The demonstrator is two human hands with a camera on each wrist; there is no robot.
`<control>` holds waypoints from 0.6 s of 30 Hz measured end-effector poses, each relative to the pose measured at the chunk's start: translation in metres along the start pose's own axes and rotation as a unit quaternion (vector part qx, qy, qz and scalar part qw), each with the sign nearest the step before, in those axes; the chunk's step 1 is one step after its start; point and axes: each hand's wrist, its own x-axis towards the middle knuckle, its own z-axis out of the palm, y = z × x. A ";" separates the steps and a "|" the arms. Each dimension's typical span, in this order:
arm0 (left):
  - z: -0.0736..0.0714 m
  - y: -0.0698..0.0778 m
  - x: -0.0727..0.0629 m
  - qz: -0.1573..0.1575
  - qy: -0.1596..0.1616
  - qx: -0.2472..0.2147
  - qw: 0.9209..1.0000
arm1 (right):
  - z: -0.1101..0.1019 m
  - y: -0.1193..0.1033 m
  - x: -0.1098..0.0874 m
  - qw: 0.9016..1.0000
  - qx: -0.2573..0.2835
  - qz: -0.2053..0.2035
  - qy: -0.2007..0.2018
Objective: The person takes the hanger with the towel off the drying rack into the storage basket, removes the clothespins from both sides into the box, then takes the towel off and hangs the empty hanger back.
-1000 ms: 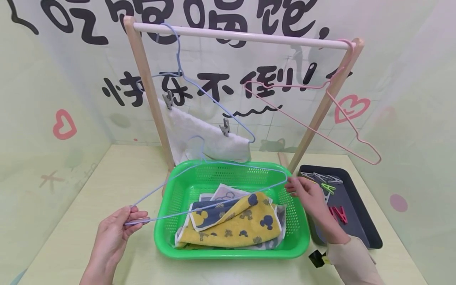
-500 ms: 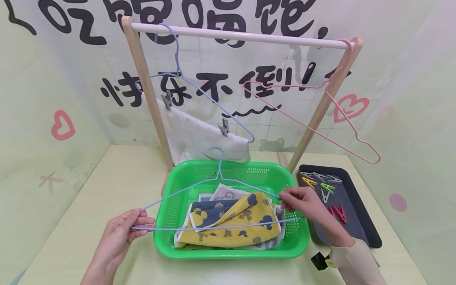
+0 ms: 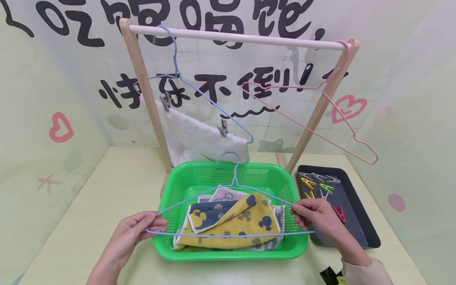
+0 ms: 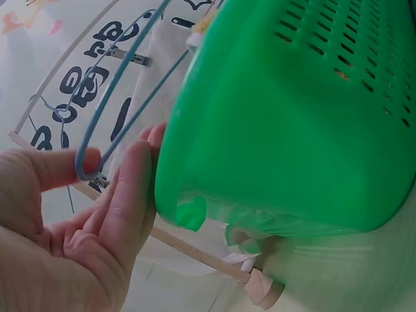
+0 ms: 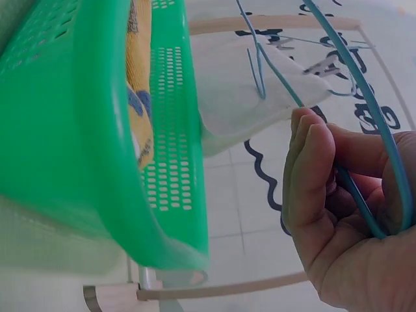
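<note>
The left hand (image 3: pixel 132 229) pinches the left end of a thin, blue, wire-like hanger (image 3: pixel 235 181); the right hand (image 3: pixel 317 215) grips its right shoulder. It hangs over the green, perforated plastic basket (image 3: pixel 231 255), hook far. Positioning appears in hand; the next move likely calls for steady support.

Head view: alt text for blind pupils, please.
A left hand and right hand hold a thin blue hanger above a green plastic basket of patterned cloths; behind, a wooden rack bears white cloth and a pink hanger.

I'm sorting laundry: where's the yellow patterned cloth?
In the head view, the yellow cloth lies low centre in the green plastic basket, behind the held blue wire hanger.
</note>
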 end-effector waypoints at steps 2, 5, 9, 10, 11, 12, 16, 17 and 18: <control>0.001 0.000 0.001 -0.002 0.006 0.014 1.000 | -0.003 -0.001 -0.005 1.000 -0.005 -0.005 0.003; 0.000 -0.002 0.003 0.006 0.033 0.026 0.999 | -0.008 -0.001 -0.012 1.000 -0.010 -0.006 0.011; -0.003 -0.005 0.007 0.044 0.117 0.028 0.992 | -0.017 0.000 -0.023 0.999 -0.019 -0.009 0.026; -0.003 -0.005 0.009 0.053 0.139 0.029 0.988 | -0.020 0.001 -0.025 0.999 -0.021 -0.012 0.027; -0.004 -0.004 0.011 0.063 0.158 0.027 0.985 | -0.024 0.001 -0.028 0.999 -0.023 -0.016 0.031; -0.004 -0.004 0.013 0.070 0.174 0.023 0.982 | -0.027 0.002 -0.031 0.999 -0.025 -0.018 0.036; -0.005 -0.001 0.022 0.066 0.224 0.015 0.972 | -0.043 0.006 -0.043 0.997 -0.034 -0.025 0.063; -0.006 -0.001 0.025 0.065 0.228 0.014 0.971 | -0.048 0.006 -0.046 0.996 -0.037 -0.027 0.072; -0.007 -0.002 0.028 0.065 0.233 0.015 0.970 | -0.052 0.007 -0.049 0.996 -0.037 -0.030 0.080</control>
